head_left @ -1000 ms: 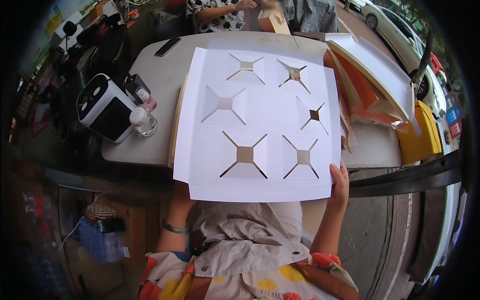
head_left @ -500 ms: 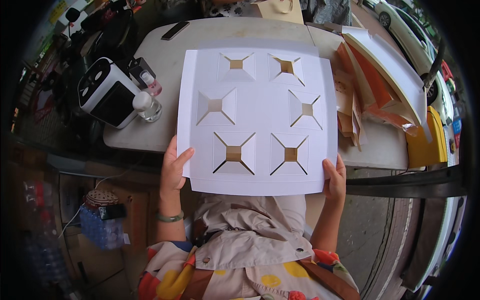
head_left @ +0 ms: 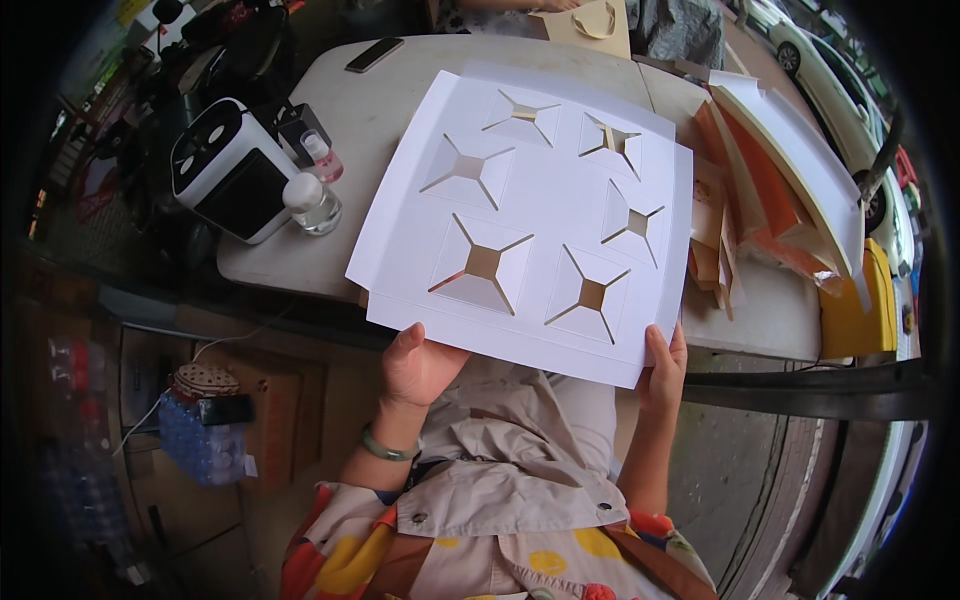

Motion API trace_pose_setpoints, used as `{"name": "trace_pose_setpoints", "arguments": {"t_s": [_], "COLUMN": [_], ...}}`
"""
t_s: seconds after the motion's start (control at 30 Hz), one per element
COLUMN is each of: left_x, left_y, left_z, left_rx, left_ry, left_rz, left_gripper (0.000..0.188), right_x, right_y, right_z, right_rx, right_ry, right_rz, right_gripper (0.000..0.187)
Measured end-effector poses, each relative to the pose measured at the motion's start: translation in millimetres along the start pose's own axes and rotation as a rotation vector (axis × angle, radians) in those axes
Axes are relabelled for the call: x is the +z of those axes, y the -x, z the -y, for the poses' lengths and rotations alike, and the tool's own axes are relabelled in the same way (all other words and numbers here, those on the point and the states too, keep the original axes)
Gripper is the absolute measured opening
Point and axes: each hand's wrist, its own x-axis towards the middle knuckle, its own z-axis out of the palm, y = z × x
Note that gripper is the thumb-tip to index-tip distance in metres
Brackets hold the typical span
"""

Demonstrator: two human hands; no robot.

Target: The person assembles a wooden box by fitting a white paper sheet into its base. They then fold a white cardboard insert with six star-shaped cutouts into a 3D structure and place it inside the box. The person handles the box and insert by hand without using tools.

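A white cardboard insert (head_left: 550,190) with folded side flaps and several square openings, each with slits running out from its corners, is tilted above the table's near edge. It is turned so that its left side slants. My right hand (head_left: 663,372) grips its lower right corner, thumb on top and the fingers partly hidden behind. Under the near edge, toward the left, lies my left hand (head_left: 420,370), palm up, its thumb stretched away from the board. The fingers of that hand go beneath the cardboard and are mostly hidden.
On the pale table (head_left: 300,262) stand a black and white device (head_left: 240,175), a clear bottle (head_left: 315,208), a pink-liquid bottle (head_left: 322,158) and a phone (head_left: 374,55). Folded orange and white cardboard (head_left: 770,180) is piled at the right, near a yellow box (head_left: 858,305).
The cardboard insert has turned clockwise. My left hand has left its left edge and moved right, under the near edge. The right hand still holds its corner.
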Motion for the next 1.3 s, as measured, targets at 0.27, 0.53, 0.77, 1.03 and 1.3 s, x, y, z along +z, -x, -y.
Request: {"name": "trace_pose_setpoints", "arguments": {"t_s": [0.27, 0.53, 0.77, 1.03, 1.3], "left_x": [24, 8, 11, 8, 7], "left_y": [0, 10, 23, 32, 34], "left_z": [9, 19, 38, 46, 50], "left_rx": [0.043, -0.057, -0.223, -0.289, -0.259], "left_ry": [0.019, -0.013, -0.077, -0.064, -0.011], "left_rz": [-0.117, -0.224, -0.177, -0.111, -0.1], "left_gripper": [0.068, 0.054, 0.052, 0.05, 0.044], "right_x": [-3, 8, 90, 120, 114], "right_y": [6, 11, 29, 33, 44], "right_z": [-5, 21, 48, 14, -2], "right_rx": [0.003, -0.311, -0.709, -0.639, -0.85], "right_ry": [0.101, 0.947, 1.276, 1.371, 1.331], "right_rz": [-0.046, -0.168, 0.424, 0.726, 0.642], "right_gripper": [0.034, 0.046, 0.072, 0.091, 0.041]}}
